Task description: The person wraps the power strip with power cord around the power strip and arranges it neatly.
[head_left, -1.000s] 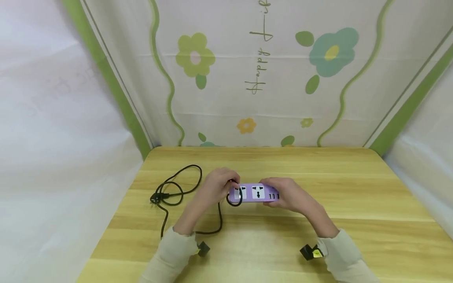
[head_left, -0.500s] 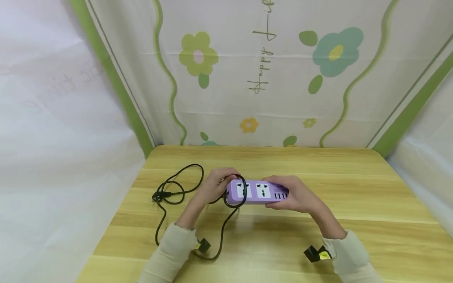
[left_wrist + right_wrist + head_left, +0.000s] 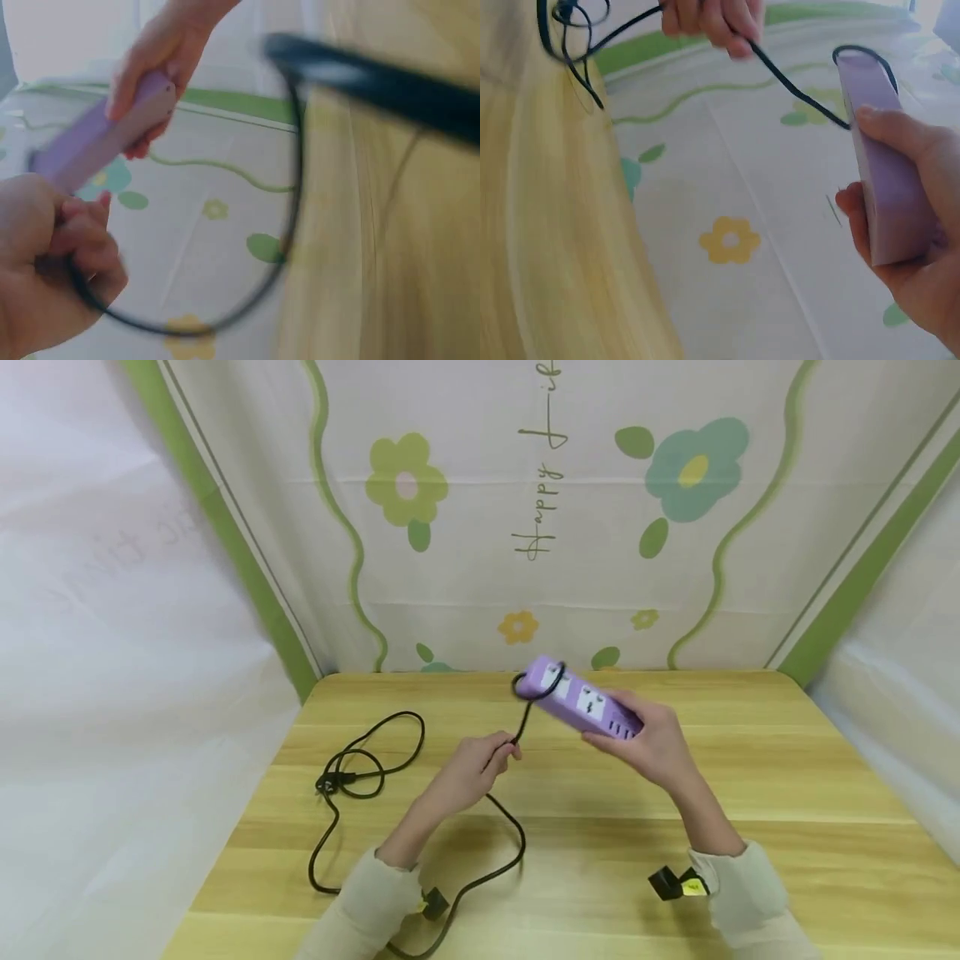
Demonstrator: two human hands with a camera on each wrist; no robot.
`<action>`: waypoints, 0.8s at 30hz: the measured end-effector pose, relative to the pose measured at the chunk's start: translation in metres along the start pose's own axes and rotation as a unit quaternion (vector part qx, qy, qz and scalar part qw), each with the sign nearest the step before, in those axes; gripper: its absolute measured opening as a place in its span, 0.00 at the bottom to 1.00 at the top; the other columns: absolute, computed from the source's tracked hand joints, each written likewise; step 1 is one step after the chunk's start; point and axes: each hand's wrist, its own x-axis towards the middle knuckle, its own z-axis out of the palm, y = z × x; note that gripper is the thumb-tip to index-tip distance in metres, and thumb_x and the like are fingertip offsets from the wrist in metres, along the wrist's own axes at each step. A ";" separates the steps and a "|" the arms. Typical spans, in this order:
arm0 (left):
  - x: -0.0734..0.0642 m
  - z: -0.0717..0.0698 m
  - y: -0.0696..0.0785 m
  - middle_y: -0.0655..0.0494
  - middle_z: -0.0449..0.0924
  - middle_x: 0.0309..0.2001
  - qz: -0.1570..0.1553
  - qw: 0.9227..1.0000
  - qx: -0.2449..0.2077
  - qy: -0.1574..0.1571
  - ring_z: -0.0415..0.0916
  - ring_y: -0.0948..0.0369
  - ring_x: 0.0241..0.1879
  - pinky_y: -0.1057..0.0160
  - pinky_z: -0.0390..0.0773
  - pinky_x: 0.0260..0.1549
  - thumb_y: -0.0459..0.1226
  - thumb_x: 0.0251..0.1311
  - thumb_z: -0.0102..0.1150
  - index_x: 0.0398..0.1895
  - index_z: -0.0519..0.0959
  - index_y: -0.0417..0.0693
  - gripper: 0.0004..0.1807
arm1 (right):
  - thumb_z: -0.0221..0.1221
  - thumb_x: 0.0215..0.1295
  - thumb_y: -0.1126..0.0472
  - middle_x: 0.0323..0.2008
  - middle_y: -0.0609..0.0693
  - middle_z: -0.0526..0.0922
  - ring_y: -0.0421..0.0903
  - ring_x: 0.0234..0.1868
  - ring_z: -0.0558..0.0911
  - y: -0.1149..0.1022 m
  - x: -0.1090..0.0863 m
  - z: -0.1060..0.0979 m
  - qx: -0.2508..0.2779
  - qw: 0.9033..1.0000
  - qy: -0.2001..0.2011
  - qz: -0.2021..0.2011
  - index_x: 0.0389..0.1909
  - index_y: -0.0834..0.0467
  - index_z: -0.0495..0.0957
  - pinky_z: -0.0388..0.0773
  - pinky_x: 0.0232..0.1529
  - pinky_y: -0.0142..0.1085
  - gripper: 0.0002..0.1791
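A purple power strip (image 3: 567,695) with white sockets and a row of USB ports is held up, tilted, by my right hand (image 3: 647,739), which grips its USB end. Its black cord (image 3: 522,837) loops over the far end of the strip. My left hand (image 3: 474,768) grips the cord a short way below that loop, apart from the strip. In the left wrist view the cord runs out of my curled left fingers (image 3: 94,244) in a wide curve. The right wrist view shows my right thumb (image 3: 889,124) along the strip's side.
The cord's plug (image 3: 327,782) lies with loose coils on the left of the wooden table (image 3: 750,760). A slack length of cord trails near the front edge under my left sleeve (image 3: 371,893). A flower-printed curtain (image 3: 480,568) stands behind the table.
My right hand has lifted the power strip up and away, turning its cord end upward. My left hand has left the strip's end and now holds the cord lower, drawing it out.
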 end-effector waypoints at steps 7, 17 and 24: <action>-0.006 -0.001 0.016 0.58 0.78 0.24 0.027 0.987 0.158 0.026 0.63 0.70 0.19 0.74 0.69 0.22 0.37 0.76 0.46 0.39 0.79 0.42 0.12 | 0.77 0.49 0.57 0.51 0.66 0.84 0.55 0.41 0.84 0.014 0.003 -0.003 -0.070 0.997 0.027 0.034 0.58 0.66 0.79 0.79 0.34 0.31 0.35; -0.011 -0.004 0.026 0.62 0.68 0.16 0.056 0.962 0.260 0.065 0.57 0.70 0.16 0.75 0.58 0.15 0.36 0.73 0.53 0.34 0.80 0.43 0.09 | 0.76 0.51 0.57 0.44 0.63 0.86 0.51 0.35 0.83 0.017 0.003 0.028 -0.160 0.986 -0.046 0.015 0.60 0.64 0.77 0.80 0.32 0.41 0.35; -0.011 -0.005 0.024 0.65 0.63 0.15 0.078 0.949 0.294 0.081 0.54 0.72 0.15 0.75 0.52 0.15 0.39 0.68 0.60 0.24 0.75 0.49 0.13 | 0.76 0.50 0.60 0.44 0.63 0.86 0.53 0.38 0.84 0.015 -0.001 0.043 -0.178 0.981 -0.065 0.026 0.55 0.66 0.78 0.84 0.36 0.44 0.31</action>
